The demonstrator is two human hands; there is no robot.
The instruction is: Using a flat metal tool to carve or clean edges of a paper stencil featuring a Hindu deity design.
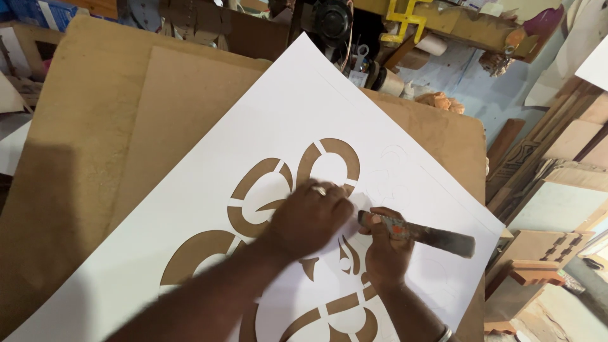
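Note:
A large white sheet [304, 101] with curling shapes cut out of it lies on a brown board [183, 95]. My left hand [310, 218], a ring on one finger, rests knuckles-up on the sheet beside the cut-out loops [329, 152] and grips nothing. My right hand [385, 253] is closed on a long dark flat tool [437, 239]. The tool's near end sits right beside my left hand, and the rest juts out to the right above the sheet. Faint pencil lines [392, 158] show on the uncut part of the sheet.
A cluttered shelf with a yellow bracket [405, 19], tape rolls [389, 79] and a dark motor [332, 19] runs along the back. Stacked wooden boards and carved pieces [544, 247] stand at the right. The board's right edge [484, 164] lies close to them.

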